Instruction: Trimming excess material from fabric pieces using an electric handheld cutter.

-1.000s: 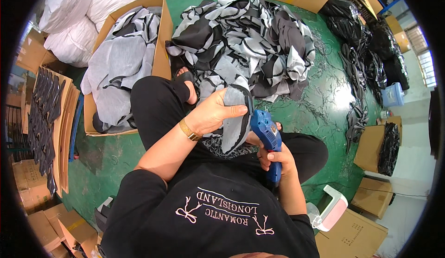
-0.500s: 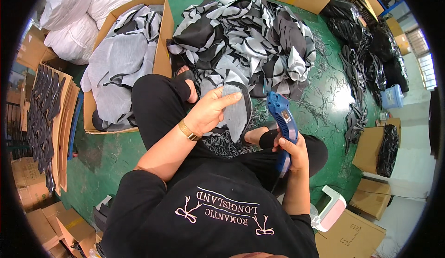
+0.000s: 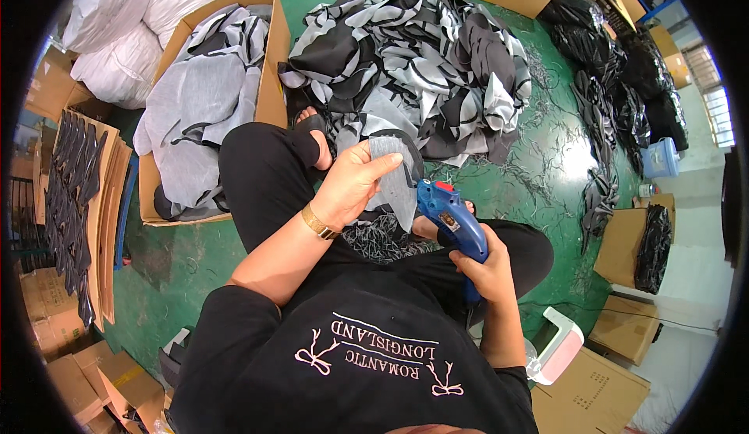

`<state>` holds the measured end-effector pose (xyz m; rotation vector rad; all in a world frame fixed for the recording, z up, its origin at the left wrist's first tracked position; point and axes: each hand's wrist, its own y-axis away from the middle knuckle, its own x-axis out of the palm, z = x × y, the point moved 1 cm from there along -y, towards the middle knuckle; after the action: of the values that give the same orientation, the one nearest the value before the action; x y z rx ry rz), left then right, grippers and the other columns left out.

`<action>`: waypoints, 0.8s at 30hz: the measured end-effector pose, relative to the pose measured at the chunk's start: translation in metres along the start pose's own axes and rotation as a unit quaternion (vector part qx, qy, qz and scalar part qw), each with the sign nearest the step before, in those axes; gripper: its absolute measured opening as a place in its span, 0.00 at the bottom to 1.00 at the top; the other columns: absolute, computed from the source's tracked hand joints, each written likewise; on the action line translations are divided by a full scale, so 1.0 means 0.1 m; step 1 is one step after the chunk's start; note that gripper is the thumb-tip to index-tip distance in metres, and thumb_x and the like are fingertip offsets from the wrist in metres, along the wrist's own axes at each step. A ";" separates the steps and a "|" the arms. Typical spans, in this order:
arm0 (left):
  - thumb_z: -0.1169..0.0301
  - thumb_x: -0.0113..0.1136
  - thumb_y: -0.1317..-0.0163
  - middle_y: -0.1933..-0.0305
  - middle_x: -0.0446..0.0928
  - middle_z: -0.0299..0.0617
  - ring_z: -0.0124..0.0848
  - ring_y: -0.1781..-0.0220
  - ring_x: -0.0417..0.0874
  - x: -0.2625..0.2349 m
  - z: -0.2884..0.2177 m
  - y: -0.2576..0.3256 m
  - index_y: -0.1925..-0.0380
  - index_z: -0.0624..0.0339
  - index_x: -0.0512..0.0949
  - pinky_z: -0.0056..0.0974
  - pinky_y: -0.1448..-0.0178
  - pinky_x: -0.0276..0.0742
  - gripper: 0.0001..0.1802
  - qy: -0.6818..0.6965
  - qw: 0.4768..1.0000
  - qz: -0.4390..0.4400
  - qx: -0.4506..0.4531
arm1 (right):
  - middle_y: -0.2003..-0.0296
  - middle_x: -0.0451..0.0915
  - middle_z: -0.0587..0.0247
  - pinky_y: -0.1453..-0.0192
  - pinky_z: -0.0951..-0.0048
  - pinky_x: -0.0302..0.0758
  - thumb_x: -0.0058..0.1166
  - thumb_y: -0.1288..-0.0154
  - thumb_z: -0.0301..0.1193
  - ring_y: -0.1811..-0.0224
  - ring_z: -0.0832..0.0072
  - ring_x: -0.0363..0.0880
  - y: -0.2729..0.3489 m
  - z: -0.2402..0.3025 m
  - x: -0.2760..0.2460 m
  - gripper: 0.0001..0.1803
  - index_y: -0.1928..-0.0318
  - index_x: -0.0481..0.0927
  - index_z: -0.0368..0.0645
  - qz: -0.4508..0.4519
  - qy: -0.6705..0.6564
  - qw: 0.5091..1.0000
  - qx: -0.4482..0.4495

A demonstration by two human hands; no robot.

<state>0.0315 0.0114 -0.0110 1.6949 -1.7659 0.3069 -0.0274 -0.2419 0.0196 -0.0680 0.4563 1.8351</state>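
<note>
My left hand [image 3: 349, 183] pinches the upper left edge of a grey fabric piece [image 3: 396, 192] with a black border, thumb on top. The piece hangs down to a point. In my right hand [image 3: 488, 269] is a blue electric fabric cutter [image 3: 459, 221], fingers wrapped round its body. The cutter's head meets or nearly meets the right edge of the piece; its blade cannot be made out. Beyond my hands lies a big heap of grey and black fabric pieces [image 3: 421, 67]. Thin fabric trimmings [image 3: 377, 239] lie on the floor under the held piece.
On the left stands a cardboard box [image 3: 273, 67] full of grey fabric pieces, with white sacks [image 3: 117, 67] behind it. Black plastic bags [image 3: 644, 67] and a blue bucket [image 3: 660, 160] line the right side. More trimmings [image 3: 538, 177] are strewn across the green floor. A pink-and-white object [image 3: 560, 354] is near my right elbow.
My right hand has brought the cutter left and down, from apart to the right edge of the fabric piece. My left hand has shifted slightly left, still holding the piece.
</note>
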 end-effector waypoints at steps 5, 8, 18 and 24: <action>0.72 0.60 0.38 0.67 0.79 0.28 0.13 0.73 0.72 -0.06 0.06 -0.01 0.60 0.58 0.76 0.22 0.72 0.63 0.08 -0.048 0.998 -0.022 0.036 | 0.72 0.76 0.66 0.72 0.79 0.72 0.61 0.52 0.22 0.77 0.82 0.74 0.00 -0.01 0.02 0.21 0.55 0.73 0.34 -0.022 0.011 1.000 -0.004; 0.73 0.60 0.38 0.66 0.78 0.29 0.14 0.72 0.72 0.02 -0.01 0.06 0.58 0.60 0.75 0.22 0.70 0.65 0.09 -0.081 0.996 -0.028 0.032 | 0.71 0.76 0.66 0.73 0.79 0.72 0.60 0.52 0.22 0.77 0.82 0.74 -0.01 0.11 0.04 0.21 0.55 0.73 0.34 -0.022 -0.039 0.998 0.033; 0.78 0.56 0.38 0.61 0.78 0.33 0.18 0.61 0.75 0.11 -0.14 0.16 0.56 0.66 0.73 0.28 0.54 0.74 0.10 -0.159 0.981 0.032 0.103 | 0.70 0.76 0.66 0.73 0.79 0.72 0.61 0.51 0.22 0.76 0.81 0.74 -0.05 0.16 0.00 0.22 0.53 0.73 0.34 -0.009 -0.036 0.999 0.028; 0.79 0.58 0.41 0.64 0.77 0.31 0.17 0.65 0.74 0.05 -0.10 0.14 0.56 0.64 0.73 0.25 0.59 0.71 0.12 -0.212 0.969 0.047 0.118 | 0.70 0.76 0.66 0.73 0.79 0.73 0.61 0.51 0.22 0.76 0.81 0.74 -0.08 0.21 -0.02 0.23 0.52 0.73 0.34 0.014 -0.058 0.997 0.044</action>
<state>0.0217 0.0150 0.0030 1.9574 -2.1966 0.2110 -0.0158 -0.2349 0.0371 0.1047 0.4586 1.8328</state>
